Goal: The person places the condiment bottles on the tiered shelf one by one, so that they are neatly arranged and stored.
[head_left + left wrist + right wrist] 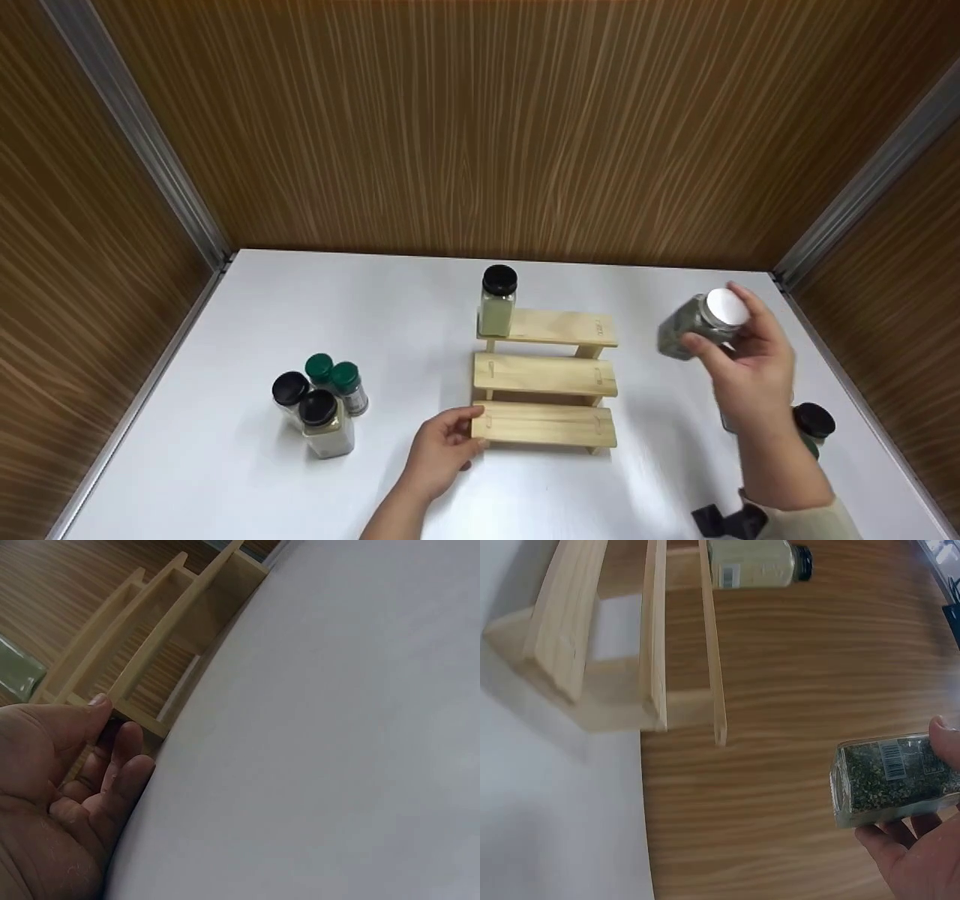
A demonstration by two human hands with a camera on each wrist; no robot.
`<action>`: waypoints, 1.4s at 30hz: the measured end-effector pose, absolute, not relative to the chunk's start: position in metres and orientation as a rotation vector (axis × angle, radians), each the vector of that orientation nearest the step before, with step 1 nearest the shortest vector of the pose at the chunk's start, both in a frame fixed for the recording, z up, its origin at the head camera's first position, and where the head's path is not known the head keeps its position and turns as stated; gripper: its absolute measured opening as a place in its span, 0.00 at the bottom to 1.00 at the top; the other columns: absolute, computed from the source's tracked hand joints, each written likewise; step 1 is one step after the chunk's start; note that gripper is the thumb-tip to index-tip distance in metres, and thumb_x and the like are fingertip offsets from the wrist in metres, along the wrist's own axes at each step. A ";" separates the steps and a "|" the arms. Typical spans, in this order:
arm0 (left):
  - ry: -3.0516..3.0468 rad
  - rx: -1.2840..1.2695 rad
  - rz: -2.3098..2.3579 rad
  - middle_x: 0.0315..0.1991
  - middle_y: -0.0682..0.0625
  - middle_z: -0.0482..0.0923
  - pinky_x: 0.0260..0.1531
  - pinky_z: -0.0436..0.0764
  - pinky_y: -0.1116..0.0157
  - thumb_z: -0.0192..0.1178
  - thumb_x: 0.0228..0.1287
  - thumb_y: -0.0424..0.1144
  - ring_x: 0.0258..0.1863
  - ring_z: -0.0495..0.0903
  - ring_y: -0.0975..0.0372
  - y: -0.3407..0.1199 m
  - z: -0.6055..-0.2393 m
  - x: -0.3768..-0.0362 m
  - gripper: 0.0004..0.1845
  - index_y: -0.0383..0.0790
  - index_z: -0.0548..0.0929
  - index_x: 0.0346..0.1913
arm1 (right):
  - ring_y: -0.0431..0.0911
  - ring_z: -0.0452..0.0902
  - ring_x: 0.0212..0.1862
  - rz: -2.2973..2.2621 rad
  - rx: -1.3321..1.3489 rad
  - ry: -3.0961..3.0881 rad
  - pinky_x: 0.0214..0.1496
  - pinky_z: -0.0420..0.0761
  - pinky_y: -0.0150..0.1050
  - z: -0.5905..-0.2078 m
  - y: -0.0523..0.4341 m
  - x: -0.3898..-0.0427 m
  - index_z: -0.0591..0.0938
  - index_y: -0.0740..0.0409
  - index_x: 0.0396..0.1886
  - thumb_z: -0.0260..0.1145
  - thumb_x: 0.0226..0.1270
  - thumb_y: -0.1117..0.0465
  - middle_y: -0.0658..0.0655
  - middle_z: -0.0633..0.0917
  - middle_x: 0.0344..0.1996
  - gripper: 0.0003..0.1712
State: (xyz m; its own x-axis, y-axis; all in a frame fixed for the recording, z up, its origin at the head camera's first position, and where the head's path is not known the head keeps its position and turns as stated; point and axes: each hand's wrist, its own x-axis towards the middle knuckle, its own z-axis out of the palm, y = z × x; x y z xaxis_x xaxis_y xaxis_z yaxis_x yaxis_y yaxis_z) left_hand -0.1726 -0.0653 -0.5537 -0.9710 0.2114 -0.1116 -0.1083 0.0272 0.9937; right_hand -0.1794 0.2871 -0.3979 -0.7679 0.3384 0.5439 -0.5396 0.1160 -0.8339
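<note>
I see the white counter point(225, 465) carrying a 3-step wooden rack point(545, 373) between my hands, with only 1 black-capped jar point(497, 300) standing on its top step, so I judge most of the loading is left. My left hand point(442, 450) steadies the lowest step's near corner, fingers loosely curled against it, while my right hand point(750, 367) pinches a white-capped herb jar point(701, 322) aloft, tilted, right of the rack. 4 more jars point(319, 401) wait well left of my left hand and others point(814, 424) sit behind my right wrist; nothing blocks the free steps.
</note>
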 end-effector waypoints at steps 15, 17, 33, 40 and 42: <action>2.077 0.124 2.058 0.43 0.47 0.84 0.29 0.82 0.67 0.72 0.62 0.26 0.33 0.82 0.62 -0.065 -0.551 -0.171 0.26 0.31 0.83 0.64 | 0.41 0.84 0.55 1.685 0.435 -2.094 0.56 0.83 0.33 -0.414 0.206 -0.230 0.73 0.69 0.73 0.75 0.56 0.82 0.56 0.86 0.55 0.43; 2.072 0.123 2.058 0.43 0.47 0.84 0.29 0.82 0.67 0.73 0.62 0.26 0.33 0.82 0.62 -0.066 -0.551 -0.171 0.26 0.31 0.83 0.64 | 0.41 0.83 0.55 1.682 0.426 -2.111 0.57 0.82 0.33 -0.415 0.201 -0.236 0.74 0.68 0.72 0.75 0.57 0.81 0.61 0.85 0.56 0.42; 2.050 0.124 2.063 0.42 0.47 0.82 0.28 0.80 0.69 0.72 0.61 0.24 0.32 0.80 0.63 -0.062 -0.551 -0.171 0.25 0.31 0.83 0.63 | 0.51 0.81 0.59 1.746 0.315 -2.205 0.57 0.81 0.34 -0.422 0.181 -0.266 0.74 0.65 0.74 0.75 0.58 0.80 0.65 0.83 0.61 0.43; 2.068 0.123 2.055 0.42 0.47 0.83 0.28 0.81 0.69 0.72 0.61 0.24 0.32 0.81 0.63 -0.064 -0.550 -0.172 0.25 0.31 0.83 0.62 | 0.53 0.81 0.59 1.773 0.303 -2.208 0.59 0.81 0.37 -0.423 0.181 -0.268 0.73 0.65 0.75 0.75 0.58 0.80 0.66 0.82 0.62 0.43; 2.067 0.126 2.055 0.42 0.47 0.83 0.27 0.81 0.69 0.72 0.61 0.24 0.32 0.81 0.63 -0.063 -0.550 -0.172 0.25 0.31 0.83 0.63 | 0.54 0.81 0.60 1.769 0.307 -2.230 0.60 0.82 0.41 -0.423 0.184 -0.268 0.72 0.63 0.77 0.75 0.59 0.80 0.66 0.81 0.63 0.45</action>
State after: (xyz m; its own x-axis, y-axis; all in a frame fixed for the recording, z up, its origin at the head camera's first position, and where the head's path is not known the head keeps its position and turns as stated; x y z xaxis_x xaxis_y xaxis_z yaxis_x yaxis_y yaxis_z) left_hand -0.1724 -0.0626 -0.5498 -0.9713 0.2171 -0.0976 -0.0964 0.0162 0.9952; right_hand -0.2677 0.1837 -0.4226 -0.9388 0.0061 0.3443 -0.3339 0.2284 -0.9145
